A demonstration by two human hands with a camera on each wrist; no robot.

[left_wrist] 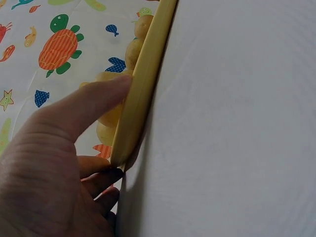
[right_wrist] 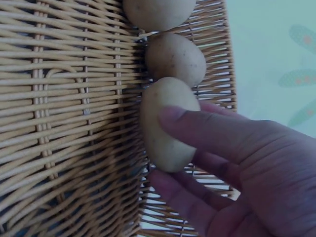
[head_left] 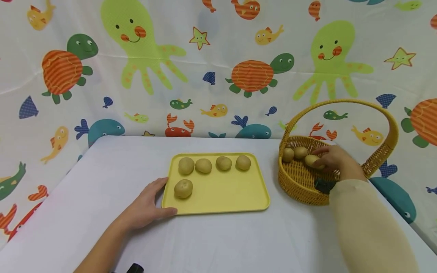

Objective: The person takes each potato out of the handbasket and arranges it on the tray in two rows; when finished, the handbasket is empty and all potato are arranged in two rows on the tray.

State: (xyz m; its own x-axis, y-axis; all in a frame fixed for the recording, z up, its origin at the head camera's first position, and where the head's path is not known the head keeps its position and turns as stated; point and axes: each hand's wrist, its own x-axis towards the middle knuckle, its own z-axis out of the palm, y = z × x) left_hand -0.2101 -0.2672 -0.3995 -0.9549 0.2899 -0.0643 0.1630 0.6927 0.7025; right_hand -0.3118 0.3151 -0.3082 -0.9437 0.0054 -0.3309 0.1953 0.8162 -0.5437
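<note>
My left hand (head_left: 148,206) holds the front-left corner of a yellow tray (head_left: 222,197), its thumb along the front rim and fingers at the left side. Several potatoes lie on this tray: a row along the back and a single potato (head_left: 183,189) at front left. Inside a wicker basket (head_left: 297,189) on the right, my right hand (head_left: 336,161) grips an oval potato (right_wrist: 165,123) between thumb and fingers. Two more potatoes sit beside it against the basket wall, the nearer potato (right_wrist: 175,59) almost touching the gripped one.
The basket's tall arched handle (head_left: 341,101) rises over my right forearm. A white cloth covers the table (head_left: 218,242). Behind it hangs a curtain (head_left: 211,49) printed with sea animals. A black device (head_left: 324,185) is at my right wrist.
</note>
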